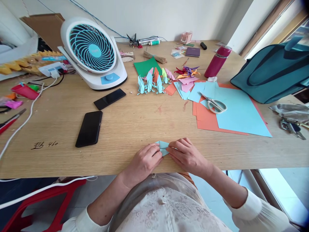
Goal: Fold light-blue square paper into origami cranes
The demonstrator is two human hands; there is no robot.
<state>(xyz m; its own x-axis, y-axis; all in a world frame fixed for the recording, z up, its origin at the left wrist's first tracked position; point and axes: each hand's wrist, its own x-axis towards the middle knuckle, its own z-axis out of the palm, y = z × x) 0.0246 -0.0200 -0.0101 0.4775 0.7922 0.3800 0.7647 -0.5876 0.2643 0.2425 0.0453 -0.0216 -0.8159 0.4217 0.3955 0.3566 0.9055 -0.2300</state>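
Observation:
A small piece of light blue folded paper (164, 145) lies at the table's front edge between both hands. My left hand (147, 158) is closed on its left side, the fingers pressing the paper near the tabletop. From the other side, my right hand (184, 154) pinches the right end of the same paper. The fingers cover part of the folds. Farther back stand several folded paper figures (150, 82) in light blue, pink, orange and green. Scissors (216, 105) with pale handles rest on large sheets of light blue paper (241, 112) and orange paper (207, 120).
Two black phones (89, 129) lie left of centre, before a white fan (94, 58). A magenta bottle (217, 62) and a teal bag (272, 71) stand at the right. Keys (292, 127) lie near the right edge. A white cable (30, 114) crosses the left side.

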